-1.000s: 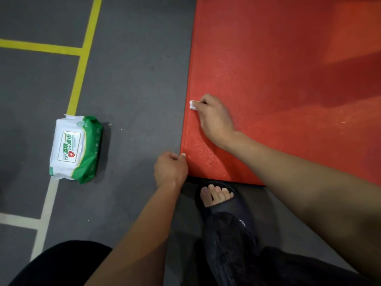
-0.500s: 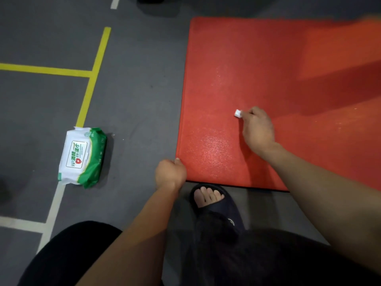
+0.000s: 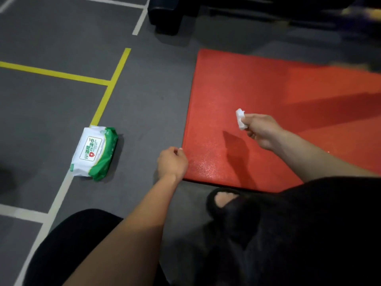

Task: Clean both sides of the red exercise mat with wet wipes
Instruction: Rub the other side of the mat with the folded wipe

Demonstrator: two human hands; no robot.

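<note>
The red exercise mat lies flat on the grey floor, filling the right half of the view. My right hand is raised above the mat and pinches a crumpled white wet wipe, casting a shadow on the mat below. My left hand grips the mat's near left corner with curled fingers. A white and green pack of wet wipes lies on the floor to the left of the mat.
Yellow and white lines cross the grey floor on the left. A dark object stands beyond the mat at the top. My foot in a black slipper rests just in front of the mat's near edge.
My right hand has swept from the mat's left edge toward its middle and lifted the wipe off the surface. My left hand stays on the corner. The view has tilted up.
</note>
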